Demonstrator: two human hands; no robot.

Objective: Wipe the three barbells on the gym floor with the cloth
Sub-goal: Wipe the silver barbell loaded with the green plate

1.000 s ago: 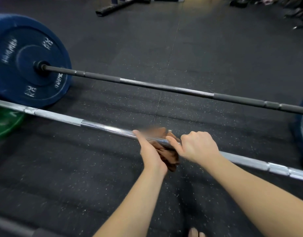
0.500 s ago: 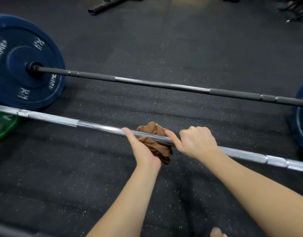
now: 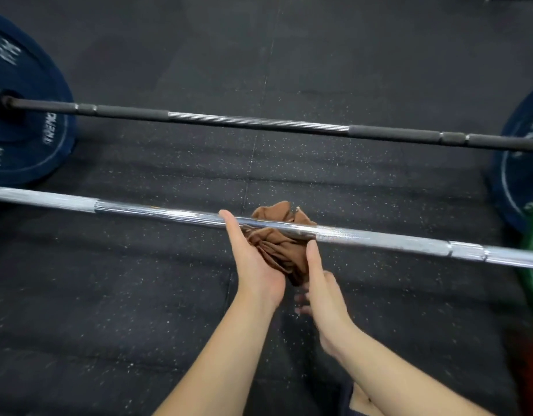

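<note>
1. Cloth (image 3: 277, 244), brown and bunched, wraps under the near silver barbell (image 3: 379, 237) at mid-shaft.
2. Left hand (image 3: 253, 262) cups the cloth from below, thumb up against the bar.
3. Right hand (image 3: 322, 289) lays a straight thumb along the cloth's right edge, fingers curled underneath; I cannot tell whether it grips.
4. Far dark barbell (image 3: 259, 121) carries blue plates (image 3: 28, 130).

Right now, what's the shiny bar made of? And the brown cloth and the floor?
The silver bar looks like steel with a bright, chrome-like finish: it mirrors the light and shows fine rough knurling. The brown cloth is soft matte fabric, bunched into folds; I cannot tell which fibre. The floor is probably rubber matting: dull black, pale flecks, a seam between tiles.
</note>
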